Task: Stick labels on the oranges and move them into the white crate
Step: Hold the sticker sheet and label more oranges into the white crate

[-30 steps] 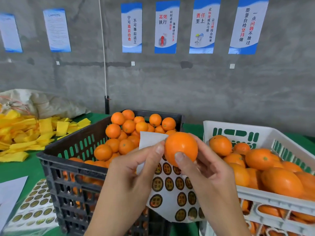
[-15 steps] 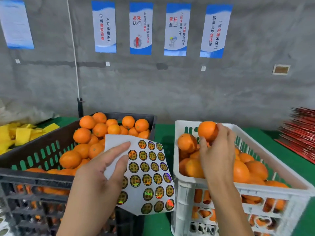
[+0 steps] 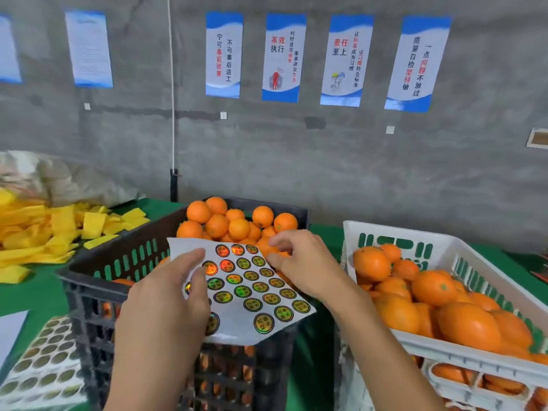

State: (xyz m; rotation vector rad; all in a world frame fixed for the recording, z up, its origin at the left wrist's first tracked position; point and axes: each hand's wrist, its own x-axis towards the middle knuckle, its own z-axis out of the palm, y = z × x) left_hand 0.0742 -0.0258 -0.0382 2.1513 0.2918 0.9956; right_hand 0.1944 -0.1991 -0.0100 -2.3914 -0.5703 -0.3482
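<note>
My left hand [image 3: 166, 295] grips a white sheet of round holographic labels [image 3: 252, 292] over the black crate [image 3: 89, 277], thumb on top of the sheet. Unlabelled oranges [image 3: 219, 223] are piled at the far end of that crate. My right hand [image 3: 302, 262] hovers at the sheet's far right edge above those oranges. Its thumb and forefinger are apart and loosely curled, and I see nothing between them. The white crate [image 3: 462, 354] stands to the right, heaped with oranges [image 3: 433, 287].
A pile of yellow pieces [image 3: 59, 229] lies on the green table [image 3: 32, 292] to the left, with a pale sack [image 3: 59, 179] behind it. Another label sheet [image 3: 44, 366] and a white paper [image 3: 9, 330] lie at the near left. A grey wall with posters is close behind.
My right hand set its orange into the white crate, then came back left, empty, to the label sheet. My view swung right and then back left.
</note>
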